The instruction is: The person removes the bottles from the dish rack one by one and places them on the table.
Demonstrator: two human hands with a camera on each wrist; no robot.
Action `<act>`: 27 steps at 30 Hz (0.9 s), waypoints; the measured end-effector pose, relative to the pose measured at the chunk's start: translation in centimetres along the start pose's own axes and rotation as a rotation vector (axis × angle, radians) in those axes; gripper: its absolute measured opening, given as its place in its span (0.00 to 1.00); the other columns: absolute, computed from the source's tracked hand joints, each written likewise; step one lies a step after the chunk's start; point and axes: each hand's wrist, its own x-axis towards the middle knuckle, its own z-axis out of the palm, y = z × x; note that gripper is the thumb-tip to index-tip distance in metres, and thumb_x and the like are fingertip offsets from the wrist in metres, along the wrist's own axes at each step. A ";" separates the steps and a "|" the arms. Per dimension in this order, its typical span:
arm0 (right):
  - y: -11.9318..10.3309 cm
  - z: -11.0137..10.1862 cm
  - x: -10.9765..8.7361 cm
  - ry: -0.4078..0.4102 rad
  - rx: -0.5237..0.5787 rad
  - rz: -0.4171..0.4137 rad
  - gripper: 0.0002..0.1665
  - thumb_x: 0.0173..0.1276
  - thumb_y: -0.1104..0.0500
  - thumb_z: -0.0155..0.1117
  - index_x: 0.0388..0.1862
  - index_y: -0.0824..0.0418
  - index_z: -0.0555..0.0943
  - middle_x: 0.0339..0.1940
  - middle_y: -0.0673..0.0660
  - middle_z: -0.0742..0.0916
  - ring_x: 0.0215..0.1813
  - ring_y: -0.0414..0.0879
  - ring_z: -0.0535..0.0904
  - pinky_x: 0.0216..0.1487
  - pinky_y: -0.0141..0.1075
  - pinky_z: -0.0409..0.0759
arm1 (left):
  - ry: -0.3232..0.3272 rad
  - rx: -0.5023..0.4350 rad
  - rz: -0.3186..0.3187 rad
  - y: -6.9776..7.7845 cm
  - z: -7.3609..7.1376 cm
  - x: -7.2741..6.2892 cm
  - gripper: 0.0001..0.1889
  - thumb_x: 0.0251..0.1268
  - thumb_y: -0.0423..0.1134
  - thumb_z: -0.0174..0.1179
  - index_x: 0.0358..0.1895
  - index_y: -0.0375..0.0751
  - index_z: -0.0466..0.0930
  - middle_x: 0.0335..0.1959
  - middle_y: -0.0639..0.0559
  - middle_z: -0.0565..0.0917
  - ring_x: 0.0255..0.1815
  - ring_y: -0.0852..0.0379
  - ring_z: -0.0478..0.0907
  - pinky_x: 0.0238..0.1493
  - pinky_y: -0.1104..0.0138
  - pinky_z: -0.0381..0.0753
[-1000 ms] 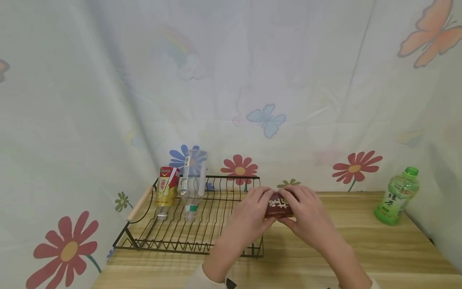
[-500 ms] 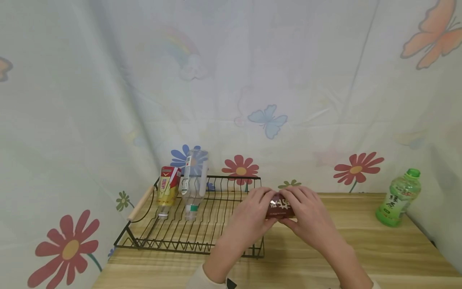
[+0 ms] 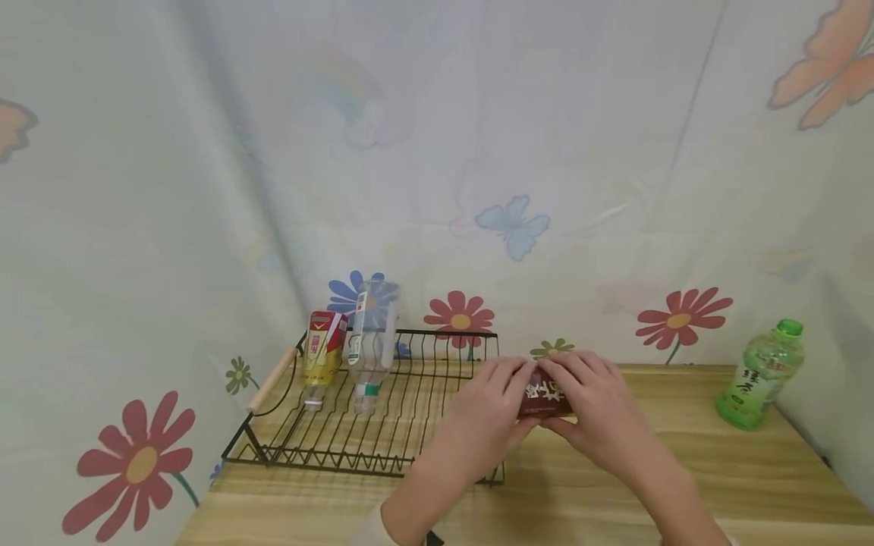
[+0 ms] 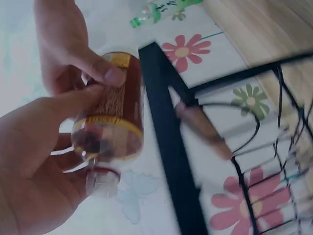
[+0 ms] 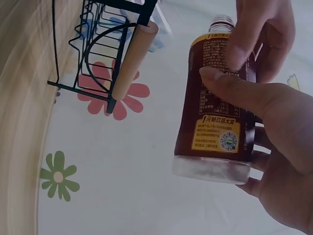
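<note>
A clear plastic bottle with a dark red label [image 3: 544, 396] is held above the table by both hands, lying crosswise between them. My left hand [image 3: 488, 406] grips its neck end, thumb on the label. My right hand [image 3: 592, 402] grips the base end. In the left wrist view, the bottle [image 4: 110, 107] points its neck toward my left hand [image 4: 36, 156]. In the right wrist view, the bottle [image 5: 215, 112] shows a yellow panel on its label and a bare threaded neck; my right hand [image 5: 286, 120] wraps it from the side, fingers partly hidden behind.
On the left, a black wire rack [image 3: 355, 464] with a wooden handle [image 3: 271, 381] holds a red-and-yellow bottle [image 3: 324, 349] and a clear bottle [image 3: 373, 341], both neck down. A green tea bottle [image 3: 759, 375] stands upright at the right of the wooden table [image 3: 683, 462].
Both hands and the red-labelled bottle have shifted slightly to the right relative to the rack. The whole head view has also drifted a little. Both hands keep their grip.
</note>
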 end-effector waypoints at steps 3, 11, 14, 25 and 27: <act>0.2 -0.4 0.1 -0.018 -0.018 -0.033 0.48 0.41 0.51 0.95 0.63 0.59 0.83 0.59 0.56 0.86 0.61 0.57 0.78 0.56 0.60 0.78 | -0.052 -0.004 0.039 -0.6 -1.1 -0.1 0.41 0.68 0.62 0.70 0.75 0.38 0.73 0.67 0.49 0.79 0.69 0.53 0.76 0.71 0.67 0.74; 1.8 -2.2 -0.4 -0.063 -0.083 -0.084 0.51 0.41 0.51 0.95 0.64 0.62 0.81 0.57 0.57 0.85 0.59 0.57 0.79 0.52 0.57 0.80 | -0.019 -0.283 0.032 -4.5 -4.2 -2.2 0.36 0.70 0.56 0.71 0.75 0.43 0.73 0.69 0.51 0.78 0.70 0.54 0.76 0.71 0.62 0.76; 2.8 -3.3 -0.7 -0.086 -0.108 -0.093 0.53 0.42 0.51 0.94 0.67 0.62 0.79 0.56 0.57 0.85 0.59 0.57 0.78 0.54 0.59 0.80 | 0.085 -0.380 -0.032 -7.0 -4.9 -3.3 0.36 0.67 0.51 0.75 0.74 0.43 0.74 0.69 0.51 0.79 0.70 0.52 0.77 0.71 0.59 0.76; 6.8 -7.1 -0.1 0.017 -0.044 -0.113 0.55 0.37 0.60 0.93 0.68 0.64 0.78 0.55 0.60 0.83 0.54 0.59 0.80 0.47 0.58 0.82 | 0.364 -0.549 -0.456 -15.6 -6.1 -4.1 0.39 0.65 0.45 0.77 0.77 0.43 0.70 0.70 0.48 0.76 0.67 0.51 0.74 0.64 0.52 0.80; 7.5 -7.3 -0.2 0.037 -0.027 -0.103 0.55 0.35 0.62 0.92 0.67 0.64 0.78 0.55 0.59 0.83 0.55 0.58 0.80 0.48 0.51 0.81 | 0.377 -0.578 -0.562 -16.4 -5.5 -4.5 0.41 0.66 0.48 0.76 0.78 0.43 0.68 0.70 0.47 0.74 0.67 0.51 0.73 0.64 0.52 0.80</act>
